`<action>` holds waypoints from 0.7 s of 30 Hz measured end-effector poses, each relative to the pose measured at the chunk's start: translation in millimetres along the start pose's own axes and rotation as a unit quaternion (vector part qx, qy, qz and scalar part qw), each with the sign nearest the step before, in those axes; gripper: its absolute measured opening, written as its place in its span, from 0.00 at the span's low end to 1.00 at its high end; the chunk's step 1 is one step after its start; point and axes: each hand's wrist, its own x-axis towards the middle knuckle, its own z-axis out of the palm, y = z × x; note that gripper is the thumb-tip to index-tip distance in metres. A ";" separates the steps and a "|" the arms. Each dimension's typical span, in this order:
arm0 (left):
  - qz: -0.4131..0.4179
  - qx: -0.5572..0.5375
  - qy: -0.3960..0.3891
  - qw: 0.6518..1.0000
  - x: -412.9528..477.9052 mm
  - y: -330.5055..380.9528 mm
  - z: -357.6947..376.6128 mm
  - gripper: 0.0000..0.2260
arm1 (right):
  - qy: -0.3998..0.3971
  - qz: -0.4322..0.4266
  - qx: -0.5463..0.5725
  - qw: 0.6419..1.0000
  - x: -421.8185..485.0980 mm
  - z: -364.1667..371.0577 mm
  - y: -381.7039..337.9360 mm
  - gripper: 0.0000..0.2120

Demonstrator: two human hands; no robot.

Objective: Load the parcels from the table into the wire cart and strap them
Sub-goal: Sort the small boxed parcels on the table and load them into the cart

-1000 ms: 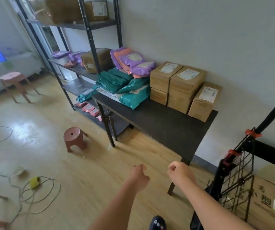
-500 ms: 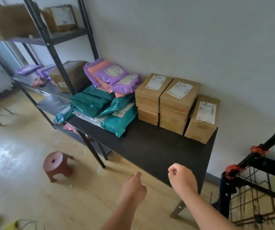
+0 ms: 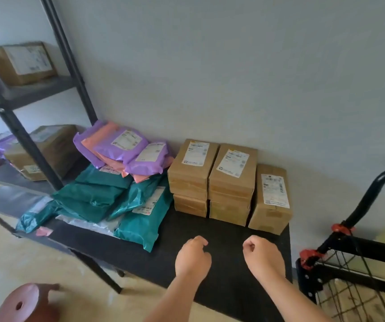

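My left hand (image 3: 192, 259) hung loosely curled over the front of the black table (image 3: 140, 252), holding nothing. My right hand (image 3: 264, 256) was just beside it at 3 o'clock, closed into a fist and also empty. Neither hand touched a parcel.

At 12 o'clock from my hands, against the wall, stood five brown boxes (image 3: 233, 173): two stacks of two, side by side and touching, and one more box on end at their right. The upper box of each stack and the end box wore a white shipping label with barcodes. The print was too blurred for me to read.

At 10 o'clock lay a heap of green mailers (image 3: 89, 198), one hanging a corner toward the table's front edge. On top of them, nearer the wall, rested purple mailers (image 3: 126, 147) with orange mailers (image 3: 96, 138) between them. Their white labels were also unreadable.

The cart (image 3: 349, 263) stood just off the table's right end, at 3 o'clock. It had black wire mesh, red clips (image 3: 341, 228) and a curved black handle (image 3: 377, 189) rising toward 1 o'clock.

At 9 to 10 o'clock a dark metal rack (image 3: 24, 140) held more labelled cardboard boxes. A reddish stool (image 3: 28, 303) sat on the floor at 8 o'clock.
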 end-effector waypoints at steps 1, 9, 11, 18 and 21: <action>0.024 -0.001 0.015 1.000 9.5 3.5 -8.5 0.18 | 0.017 0.009 -0.001 1.000 5.5 -1.2 -7.5 0.03; 0.192 -0.053 0.125 0.972 81.9 42.5 -73.6 0.08 | 0.176 0.045 0.062 0.981 49.0 -11.1 -63.3 0.11; 0.201 -0.070 0.124 0.969 97.0 52.1 -81.8 0.08 | 0.193 0.036 0.060 0.979 62.5 -25.3 -75.5 0.08; 0.201 -0.110 0.074 0.971 136.4 88.0 -84.7 0.17 | 0.198 0.062 0.116 0.971 110.6 -62.9 -93.0 0.18; 0.188 -0.112 0.057 0.974 147.0 103.4 -79.1 0.19 | 0.166 0.094 0.145 0.971 128.4 -63.0 -90.6 0.22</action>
